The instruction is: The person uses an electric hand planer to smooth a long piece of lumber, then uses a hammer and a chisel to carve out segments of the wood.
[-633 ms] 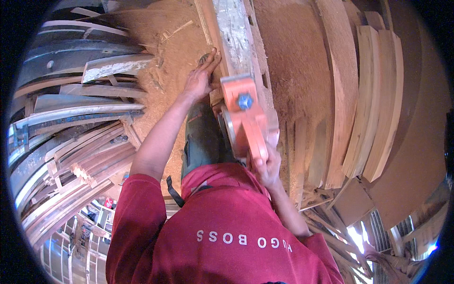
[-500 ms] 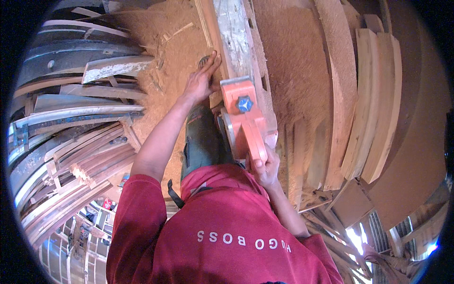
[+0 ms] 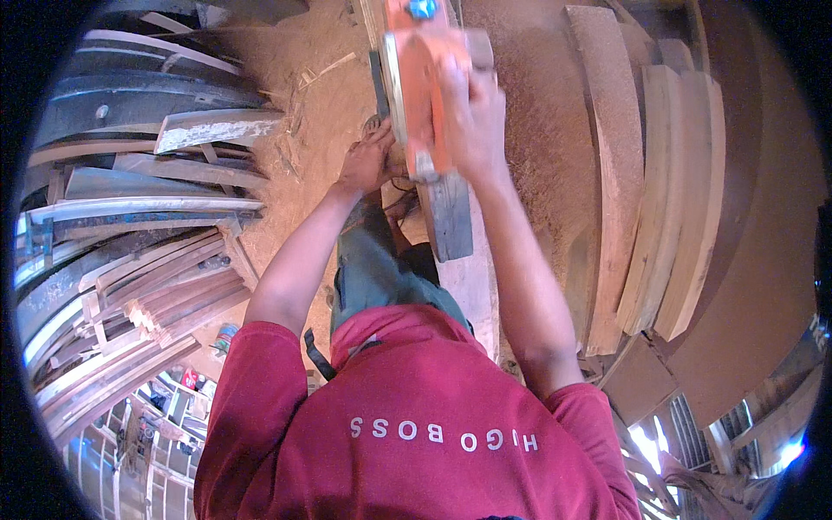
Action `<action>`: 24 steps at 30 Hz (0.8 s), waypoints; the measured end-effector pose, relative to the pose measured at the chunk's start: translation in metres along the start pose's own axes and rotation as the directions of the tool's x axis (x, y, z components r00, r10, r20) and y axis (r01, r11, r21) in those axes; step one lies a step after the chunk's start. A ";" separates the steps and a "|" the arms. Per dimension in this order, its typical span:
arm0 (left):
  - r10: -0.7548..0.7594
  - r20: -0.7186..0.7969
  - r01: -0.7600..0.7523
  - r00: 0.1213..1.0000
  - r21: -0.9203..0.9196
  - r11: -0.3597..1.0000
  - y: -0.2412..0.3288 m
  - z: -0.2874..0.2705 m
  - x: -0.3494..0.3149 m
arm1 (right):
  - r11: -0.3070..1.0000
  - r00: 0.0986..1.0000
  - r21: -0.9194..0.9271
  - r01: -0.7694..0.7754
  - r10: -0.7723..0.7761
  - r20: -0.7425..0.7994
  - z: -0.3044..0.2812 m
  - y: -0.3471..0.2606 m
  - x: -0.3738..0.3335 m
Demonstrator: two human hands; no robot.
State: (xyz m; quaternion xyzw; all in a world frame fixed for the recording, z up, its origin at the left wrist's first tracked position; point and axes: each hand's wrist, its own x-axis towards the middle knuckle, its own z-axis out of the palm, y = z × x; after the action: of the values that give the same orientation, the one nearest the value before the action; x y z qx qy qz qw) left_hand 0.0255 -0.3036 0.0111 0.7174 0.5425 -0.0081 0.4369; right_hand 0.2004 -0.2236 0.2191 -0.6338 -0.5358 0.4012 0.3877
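My right hand grips the top of an orange electric planer, arm stretched out ahead of me. The planer sits on a long pale plank that runs away from my body, with a grey board end lying on it just behind the tool. My left hand rests against the plank's left edge, a little nearer to me than the planer, fingers pointing forward and apart. My red shirt fills the lower part of the view.
Sawdust covers the ground around the plank. Several rough planks lean in a stack on the right. Curved wooden strips and dark bent boards pile up on the left.
My right arm has stretched out and pushed the planer forward along the plank, away from my body. My left hand stays at the plank's left edge.
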 end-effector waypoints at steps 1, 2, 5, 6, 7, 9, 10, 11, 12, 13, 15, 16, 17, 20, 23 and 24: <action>-0.078 0.109 0.076 0.991 0.020 0.997 -0.002 0.000 0.001 | 0.996 0.995 -0.049 0.081 -0.084 -0.053 -0.001 0.017 -0.024; -0.078 0.107 0.076 0.991 0.017 0.997 0.000 -0.001 0.000 | 0.995 0.995 -0.059 0.082 -0.086 -0.055 -0.010 0.029 -0.056; -0.021 0.030 0.019 0.999 0.073 0.997 0.005 -0.007 -0.003 | 0.972 0.957 0.006 -0.236 0.231 0.177 -0.051 0.050 -0.183; 0.016 -0.011 -0.016 1.000 0.014 1.000 0.007 -0.008 -0.003 | 0.953 0.928 0.020 -0.302 0.289 0.233 -0.063 0.053 -0.222; 0.052 -0.055 -0.055 0.997 -0.041 0.998 0.009 -0.010 -0.002 | 0.943 0.914 0.039 -0.330 0.309 0.261 -0.070 0.056 -0.251; 0.034 -0.055 -0.037 0.998 -0.049 0.998 0.014 -0.011 -0.004 | 0.940 0.914 0.050 -0.337 0.314 0.258 -0.072 0.046 -0.262; 0.027 -0.064 -0.030 0.998 -0.059 0.998 0.011 -0.012 -0.005 | 0.943 0.916 0.042 -0.329 0.309 0.255 -0.071 0.043 -0.262; 0.027 -0.074 -0.032 0.997 -0.069 0.997 0.015 -0.016 -0.003 | 0.947 0.921 0.033 -0.319 0.302 0.246 -0.071 0.039 -0.259; 0.031 -0.074 -0.037 0.997 -0.070 0.997 0.019 -0.018 -0.004 | 0.875 0.833 0.065 -0.480 0.430 0.349 -0.072 0.047 -0.255; 0.025 -0.023 -0.027 0.999 -0.074 0.997 0.022 -0.021 -0.008 | 0.876 0.834 0.063 -0.478 0.430 0.346 -0.069 0.053 -0.246; 0.014 0.014 -0.013 1.000 -0.068 0.998 0.014 -0.021 -0.008 | 0.925 0.899 0.039 -0.378 0.357 0.252 -0.052 0.043 -0.192; 0.024 0.012 -0.023 1.000 -0.018 1.000 -0.005 -0.008 -0.008 | 0.946 0.924 0.028 -0.323 0.309 0.226 -0.041 0.034 -0.163; 0.041 0.017 -0.042 0.999 0.026 0.999 -0.015 0.001 -0.007 | 0.963 0.944 0.018 -0.268 0.259 0.206 -0.032 0.022 -0.130; -0.063 0.035 0.064 0.997 -0.022 0.998 -0.001 -0.002 -0.003 | 0.996 0.996 -0.032 0.083 -0.084 -0.041 -0.003 0.021 -0.044; 0.021 -0.019 -0.021 1.000 -0.001 1.000 0.003 -0.002 0.000 | 0.994 0.993 -0.013 0.113 -0.113 -0.029 0.009 0.010 0.024; 0.060 -0.074 -0.062 0.995 -0.023 0.998 0.005 0.000 0.000 | 0.995 0.995 -0.006 0.095 -0.095 -0.012 0.011 0.009 0.038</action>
State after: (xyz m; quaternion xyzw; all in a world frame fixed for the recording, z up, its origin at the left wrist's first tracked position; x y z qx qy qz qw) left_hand 0.0295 -0.3042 0.0142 0.7278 0.5363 0.0385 0.4257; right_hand 0.1979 -0.1861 0.2033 -0.6111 -0.5640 0.3771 0.4078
